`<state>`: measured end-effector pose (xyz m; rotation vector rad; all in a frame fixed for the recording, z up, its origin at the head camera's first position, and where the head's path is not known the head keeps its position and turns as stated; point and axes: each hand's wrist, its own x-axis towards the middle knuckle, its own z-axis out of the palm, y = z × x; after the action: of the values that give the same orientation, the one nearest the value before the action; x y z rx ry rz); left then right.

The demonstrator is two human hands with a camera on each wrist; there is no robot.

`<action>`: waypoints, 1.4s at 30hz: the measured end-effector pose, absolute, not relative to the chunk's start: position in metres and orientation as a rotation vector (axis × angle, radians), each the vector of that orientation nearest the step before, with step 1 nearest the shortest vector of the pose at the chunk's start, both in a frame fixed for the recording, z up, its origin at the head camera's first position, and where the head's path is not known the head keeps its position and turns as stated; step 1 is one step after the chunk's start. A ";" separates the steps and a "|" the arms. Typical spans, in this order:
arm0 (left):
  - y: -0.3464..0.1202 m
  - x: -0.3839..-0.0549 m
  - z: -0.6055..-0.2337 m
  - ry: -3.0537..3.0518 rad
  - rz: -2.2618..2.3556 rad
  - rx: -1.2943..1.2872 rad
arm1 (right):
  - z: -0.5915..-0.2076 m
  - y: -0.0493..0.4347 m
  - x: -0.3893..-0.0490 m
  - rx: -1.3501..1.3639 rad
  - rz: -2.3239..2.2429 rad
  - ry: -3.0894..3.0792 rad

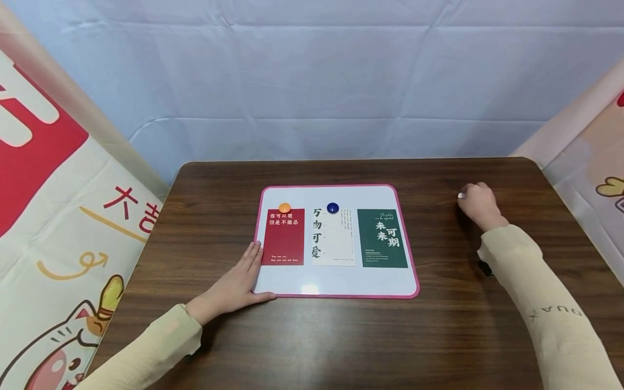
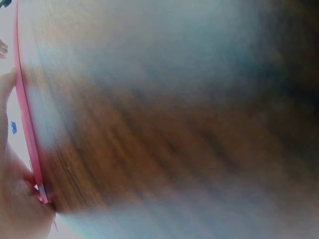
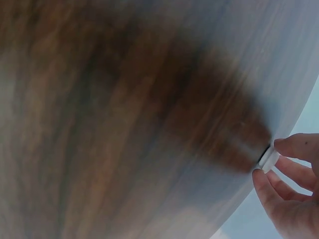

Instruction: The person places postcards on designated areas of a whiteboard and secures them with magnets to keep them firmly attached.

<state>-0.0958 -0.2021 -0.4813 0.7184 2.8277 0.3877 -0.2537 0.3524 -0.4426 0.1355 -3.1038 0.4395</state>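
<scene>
A small white magnet [image 3: 269, 159] with a dark underside is pinched between the thumb and fingers of my right hand [image 1: 479, 206], over the right part of the table. My left hand [image 1: 234, 284] rests at the lower left corner of a pink-edged whiteboard [image 1: 283, 283], its fingers along the left edge and its thumb by the bottom edge. Three cards lie on the board: a red card [image 1: 285, 241] under an orange magnet [image 1: 285, 208], a white card [image 1: 336, 241] under a blue magnet [image 1: 333, 208], and a green card [image 1: 382, 246] bearing no magnet.
The board lies on a dark wooden table [image 1: 341, 341]. A small black object [image 1: 485, 268] is partly hidden beneath the right sleeve. A pale cloth [image 1: 331, 81] hangs behind the table, and printed cloths [image 1: 73, 216] hang at both sides.
</scene>
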 end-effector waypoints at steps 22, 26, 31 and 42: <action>-0.202 -0.096 -0.481 2.821 0.386 0.716 | -0.441 0.330 -0.255 0.194 0.513 -3.106; -0.202 -0.096 -0.482 2.823 0.390 0.719 | -0.439 0.326 -0.254 0.202 0.526 -3.121; -0.202 -0.096 -0.482 2.826 0.390 0.718 | -0.439 0.319 -0.255 0.212 0.532 -3.133; -0.203 -0.098 -0.487 2.826 0.396 0.713 | -0.440 0.303 -0.257 0.265 0.516 -3.049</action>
<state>-0.0982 -0.2028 -0.4866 0.7131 2.8260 0.3956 -0.2571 0.3027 -0.4405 0.2655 -3.0487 0.5159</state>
